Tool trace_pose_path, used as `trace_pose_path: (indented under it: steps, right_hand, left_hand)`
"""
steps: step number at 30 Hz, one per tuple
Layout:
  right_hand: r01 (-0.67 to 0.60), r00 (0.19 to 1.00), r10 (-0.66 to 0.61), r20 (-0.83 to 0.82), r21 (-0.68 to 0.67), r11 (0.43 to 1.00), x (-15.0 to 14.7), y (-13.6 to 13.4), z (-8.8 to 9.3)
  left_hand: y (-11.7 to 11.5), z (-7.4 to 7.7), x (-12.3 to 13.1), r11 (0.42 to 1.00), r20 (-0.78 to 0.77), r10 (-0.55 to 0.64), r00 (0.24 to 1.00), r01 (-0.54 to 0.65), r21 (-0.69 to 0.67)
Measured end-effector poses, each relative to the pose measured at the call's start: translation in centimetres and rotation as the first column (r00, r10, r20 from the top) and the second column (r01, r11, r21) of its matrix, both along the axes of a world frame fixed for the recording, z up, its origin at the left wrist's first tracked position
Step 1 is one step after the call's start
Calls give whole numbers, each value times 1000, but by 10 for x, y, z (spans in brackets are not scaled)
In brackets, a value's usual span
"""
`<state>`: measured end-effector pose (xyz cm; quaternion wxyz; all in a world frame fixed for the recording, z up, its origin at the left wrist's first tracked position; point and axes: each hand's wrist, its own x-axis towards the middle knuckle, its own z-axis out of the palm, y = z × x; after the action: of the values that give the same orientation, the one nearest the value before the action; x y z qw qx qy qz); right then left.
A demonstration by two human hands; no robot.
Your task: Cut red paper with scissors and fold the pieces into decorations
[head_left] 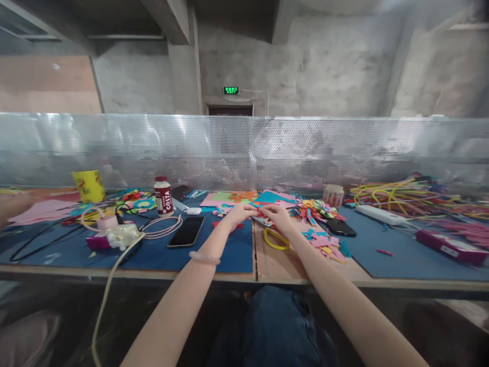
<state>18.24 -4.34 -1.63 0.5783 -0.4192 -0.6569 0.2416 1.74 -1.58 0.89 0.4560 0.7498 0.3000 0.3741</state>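
Note:
Over the middle of the table, my left hand (240,214) and my right hand (277,215) meet at the fingertips. Both are closed in a pinch on a small red paper piece (260,208), mostly covered by the fingers. Yellow-handled scissors (277,239) lie below my right hand, their blades partly hidden. Red paper scraps (237,229) rest under my left hand on the blue mat. Beside my right wrist is a heap of cut paper strips (326,246), with colourful paper flowers (307,210) behind it.
Left of my arms lie a black phone (186,232), a COSTA bottle (163,198), and a power strip (114,237) with cables. Another phone (341,227), a white power strip (380,215) and pipe cleaners (397,199) are on the right. A person's blurred hand (17,204) shows at far left.

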Motion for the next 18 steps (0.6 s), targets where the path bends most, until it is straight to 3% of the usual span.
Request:
trace_pose_path:
  steps: [12,18]
  right_hand:
    - [-19,999,17,-40,-43,999,-1,0,0]
    - [-100,975,75,-211,-109,989,-2,-1,0]
  left_hand:
    - [4,-2,-1,1000,23,24,999,-23,-18]
    - [0,-1,-2,999,-19,4,1000,-5,-38]
